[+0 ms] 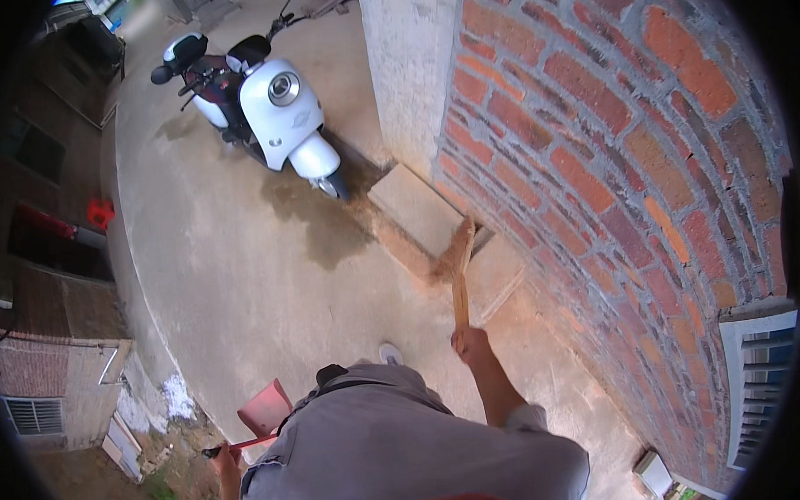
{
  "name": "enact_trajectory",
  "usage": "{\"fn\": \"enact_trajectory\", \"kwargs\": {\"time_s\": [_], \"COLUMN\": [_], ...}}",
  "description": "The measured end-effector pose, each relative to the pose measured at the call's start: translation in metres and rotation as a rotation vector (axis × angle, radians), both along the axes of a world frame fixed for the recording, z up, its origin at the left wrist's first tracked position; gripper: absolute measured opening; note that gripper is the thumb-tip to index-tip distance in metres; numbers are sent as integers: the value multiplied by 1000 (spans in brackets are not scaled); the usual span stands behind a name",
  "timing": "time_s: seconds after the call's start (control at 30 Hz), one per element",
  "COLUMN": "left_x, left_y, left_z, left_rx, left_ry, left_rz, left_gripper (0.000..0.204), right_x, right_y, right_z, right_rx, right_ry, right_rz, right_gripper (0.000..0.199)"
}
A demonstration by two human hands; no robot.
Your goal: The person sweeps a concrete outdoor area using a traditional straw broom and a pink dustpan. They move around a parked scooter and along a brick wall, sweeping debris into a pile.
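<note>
Right hand (470,343) fist-gripped on broom (459,264) handle end; bristles out ahead at brick wall (590,137) base. Left hand (224,452) closed around red dustpan (266,408) handle, pan just beyond.

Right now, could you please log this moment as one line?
right hand: grips broom | left hand: grips red dustpan | beside brick wall

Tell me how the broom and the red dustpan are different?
The broom is straw-brown; the dustpan is red. The broom is in the right hand, bristles on the ground by the brick wall; the dustpan hangs in the left hand, off the ground. Both have long handles.
</note>
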State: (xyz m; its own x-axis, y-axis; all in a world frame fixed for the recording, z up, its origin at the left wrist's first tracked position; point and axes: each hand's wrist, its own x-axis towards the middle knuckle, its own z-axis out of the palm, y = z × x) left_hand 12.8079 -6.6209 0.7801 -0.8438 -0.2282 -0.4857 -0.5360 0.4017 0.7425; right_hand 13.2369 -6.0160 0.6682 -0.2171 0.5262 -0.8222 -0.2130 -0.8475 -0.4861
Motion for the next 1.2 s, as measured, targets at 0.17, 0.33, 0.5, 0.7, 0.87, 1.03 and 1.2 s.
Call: {"fn": "enact_trajectory", "kwargs": {"time_s": [0.17,0.33,0.5,0.7,0.87,1.03,1.2], "left_x": [-63,-128,-186,-186,-216,-223,-211], "left_y": [58,164,164,175,94,-27,-130], "left_z": [-30,-49,-117,-91,-90,-123,-164], "left_rx": [43,94,-54,350,436,409,277], "left_ry": [-19,43,103,-53,-97,-117,-105], "left_rz": [-35,-224,-588,-386,-356,-137,8], "left_gripper": [14,13,15,11,8,8,9], "right_x": [-12,-11,-63,-183,-289,-351,-328], "right_y": [-3,28,2,-25,-1,-4,-5], "right_z": [100,258,320,324,292,194,14], "right_rx": [342,835,1037,1491,1429,1192,1061], "right_ry": [-507,-592,-646,-1046,-1429,-1666,-1312], "right_rz": [439,300,302,299,422,684,1123], "right_gripper": [40,55,55,56,76,83,54]}}
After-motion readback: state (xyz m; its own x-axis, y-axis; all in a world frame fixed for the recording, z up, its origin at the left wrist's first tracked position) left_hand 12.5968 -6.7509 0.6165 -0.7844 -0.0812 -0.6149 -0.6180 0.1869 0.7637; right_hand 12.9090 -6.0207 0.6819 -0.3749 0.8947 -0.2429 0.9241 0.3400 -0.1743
